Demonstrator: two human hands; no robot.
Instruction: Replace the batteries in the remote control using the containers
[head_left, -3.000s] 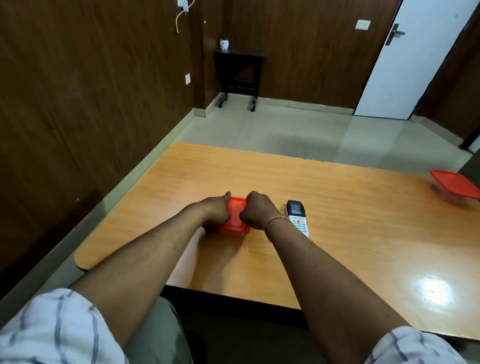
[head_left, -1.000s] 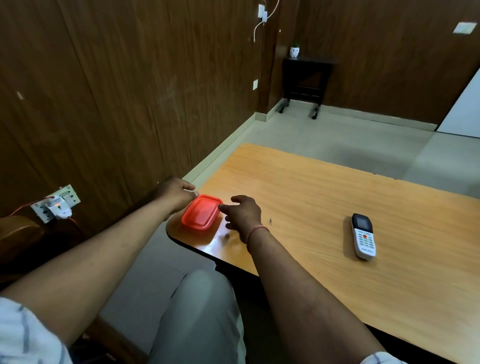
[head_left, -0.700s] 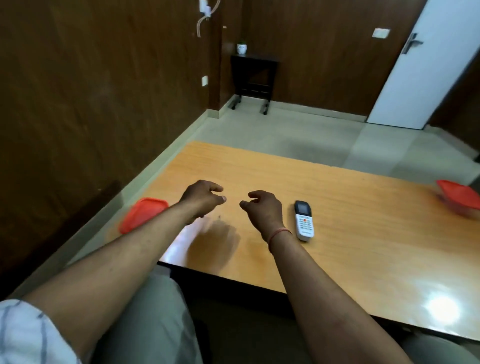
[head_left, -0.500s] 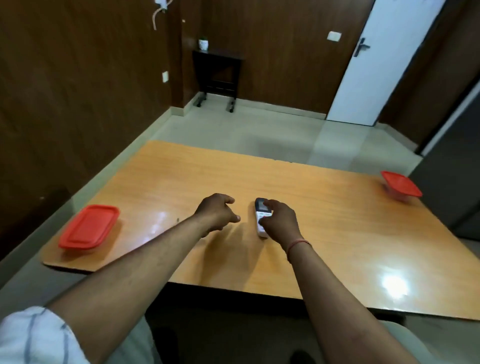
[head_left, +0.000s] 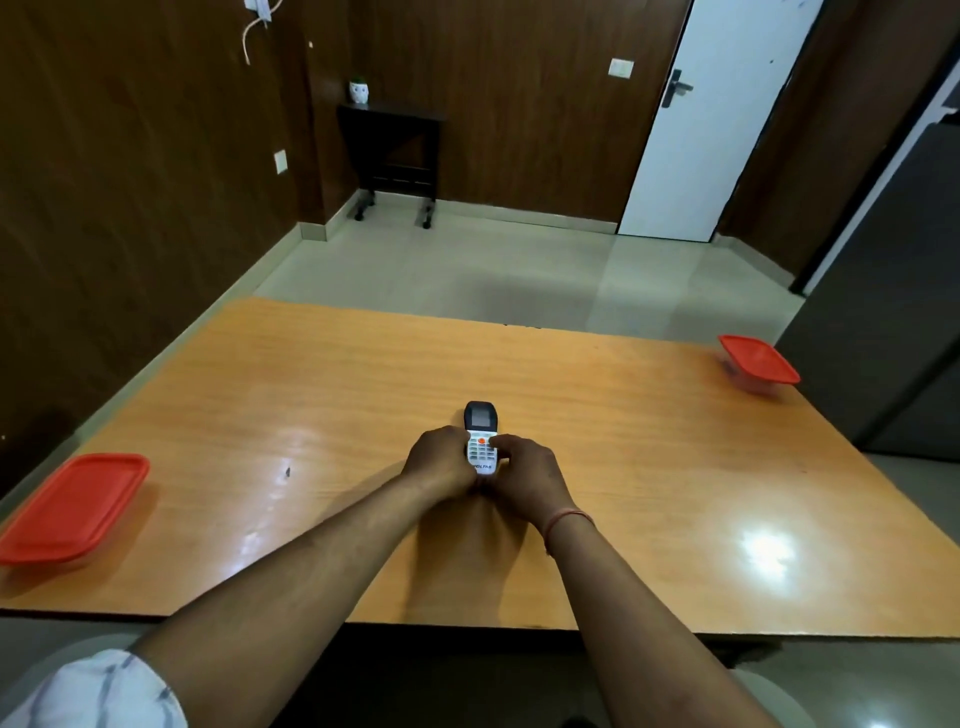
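A white remote control (head_left: 481, 436) with a black display end lies buttons-up in the middle of the orange wooden table (head_left: 322, 384). My left hand (head_left: 441, 460) grips its left side and my right hand (head_left: 524, 470) grips its right side, thumb on the keypad. Its lower end is hidden by my fingers. A red-lidded container (head_left: 75, 506) sits shut at the table's near left corner. A second red-lidded container (head_left: 758, 364) sits shut at the far right edge.
A brown wood-panelled wall runs along the left. A small dark side table (head_left: 392, 156) stands in the far corner and a white door (head_left: 711, 119) is behind it. A dark cabinet (head_left: 893, 332) stands close to the table's right side.
The red container that both hands held now rests at the near left corner. Both hands moved right to the remote and closed around it; the view swung back to the table's centre.
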